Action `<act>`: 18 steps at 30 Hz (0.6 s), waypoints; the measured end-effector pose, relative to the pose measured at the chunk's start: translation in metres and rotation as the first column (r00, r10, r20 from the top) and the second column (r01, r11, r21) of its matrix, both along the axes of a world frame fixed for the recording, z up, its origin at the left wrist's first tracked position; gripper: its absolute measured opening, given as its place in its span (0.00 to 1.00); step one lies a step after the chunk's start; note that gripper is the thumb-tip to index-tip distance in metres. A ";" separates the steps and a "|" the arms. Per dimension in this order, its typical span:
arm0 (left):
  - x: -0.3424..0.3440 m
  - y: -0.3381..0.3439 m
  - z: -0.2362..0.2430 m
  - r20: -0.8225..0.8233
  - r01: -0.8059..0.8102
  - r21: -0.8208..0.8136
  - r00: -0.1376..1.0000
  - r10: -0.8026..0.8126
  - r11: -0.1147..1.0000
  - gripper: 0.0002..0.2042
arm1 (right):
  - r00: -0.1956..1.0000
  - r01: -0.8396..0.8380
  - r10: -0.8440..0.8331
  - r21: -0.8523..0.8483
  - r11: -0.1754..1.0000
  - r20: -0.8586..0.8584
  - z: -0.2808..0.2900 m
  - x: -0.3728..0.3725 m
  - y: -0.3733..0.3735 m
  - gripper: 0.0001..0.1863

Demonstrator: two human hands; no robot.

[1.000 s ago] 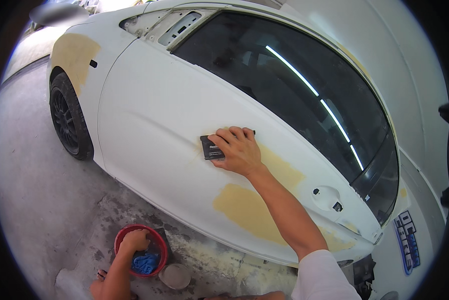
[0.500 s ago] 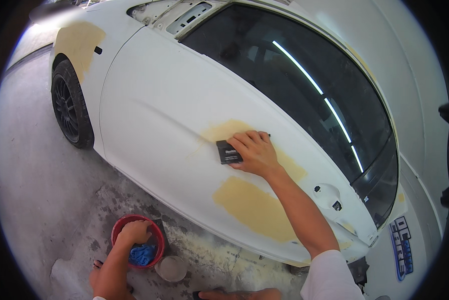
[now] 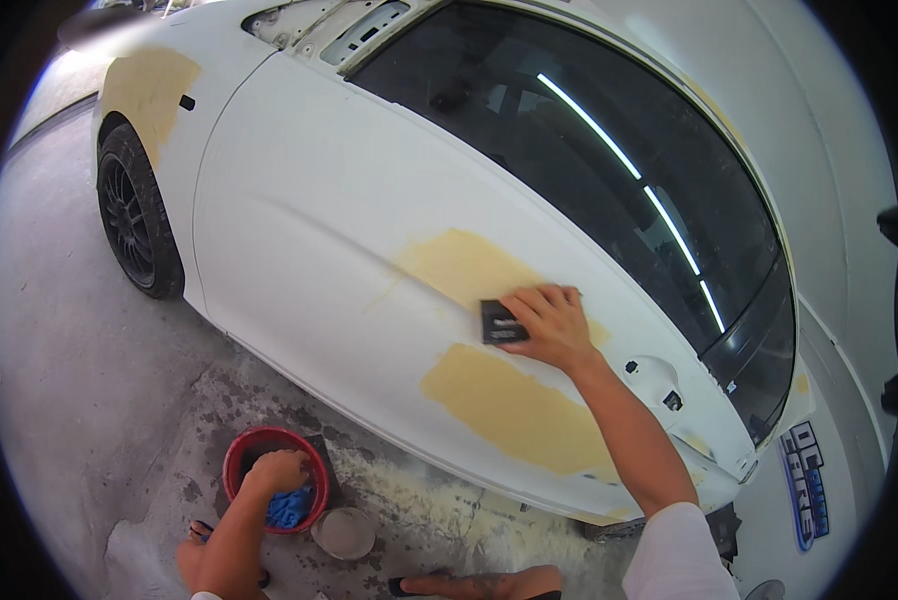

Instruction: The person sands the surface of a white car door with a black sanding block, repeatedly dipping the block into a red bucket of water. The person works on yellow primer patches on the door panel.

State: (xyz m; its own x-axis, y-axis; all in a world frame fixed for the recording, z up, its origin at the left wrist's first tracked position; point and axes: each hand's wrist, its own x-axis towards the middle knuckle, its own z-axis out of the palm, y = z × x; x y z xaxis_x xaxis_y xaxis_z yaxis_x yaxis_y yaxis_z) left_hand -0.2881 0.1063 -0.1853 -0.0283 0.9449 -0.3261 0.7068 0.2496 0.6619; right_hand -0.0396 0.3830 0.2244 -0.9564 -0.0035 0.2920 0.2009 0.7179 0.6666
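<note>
My right hand (image 3: 552,325) is wrapped round a black sanding block (image 3: 499,322), pressed against the white car door (image 3: 309,190). The block lies over the lower edge of the upper yellow filler patch (image 3: 459,262). Below it on the same door is a second yellow filler patch (image 3: 499,405). At the lower left, my left hand (image 3: 277,468) hangs over a red bucket (image 3: 231,470) with its fingers curled in. Whatever those fingers hold, if anything, is hidden. Beneath that hand a blue cloth (image 3: 287,508) lies in the bucket.
A round, pale lid or tub (image 3: 344,534) stands by the bucket on the wet-spotted concrete floor (image 3: 89,400). The front wheel (image 3: 137,210) is at the left, and the dark side window (image 3: 569,150) lies above the door. A recessed handle opening (image 3: 654,385) sits at the right.
My right hand and the sanding block have slid right and slightly down along the door, uncovering more of the upper patch. My left hand has shifted slightly right over the bucket.
</note>
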 end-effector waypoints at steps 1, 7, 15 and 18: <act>-0.004 -0.007 0.001 -0.013 0.006 -0.027 1.000 -0.007 1.000 0.27 | 1.000 -0.011 0.012 0.053 0.999 -0.026 0.006 0.029 -0.002 0.44; -0.022 -0.028 0.012 -0.198 -0.087 -0.069 0.978 0.072 0.994 0.27 | 0.999 -0.051 0.050 0.039 0.998 0.013 0.002 -0.062 -0.023 0.39; -0.045 -0.041 0.025 -0.040 -0.180 0.057 0.982 0.183 0.982 0.26 | 0.998 -0.055 0.056 0.109 0.993 -0.004 -0.010 0.034 0.017 0.40; -0.054 -0.054 0.034 -0.131 -0.286 0.011 0.950 0.285 0.958 0.26 | 1.000 -0.016 0.013 0.117 0.993 0.023 -0.004 0.038 0.010 0.42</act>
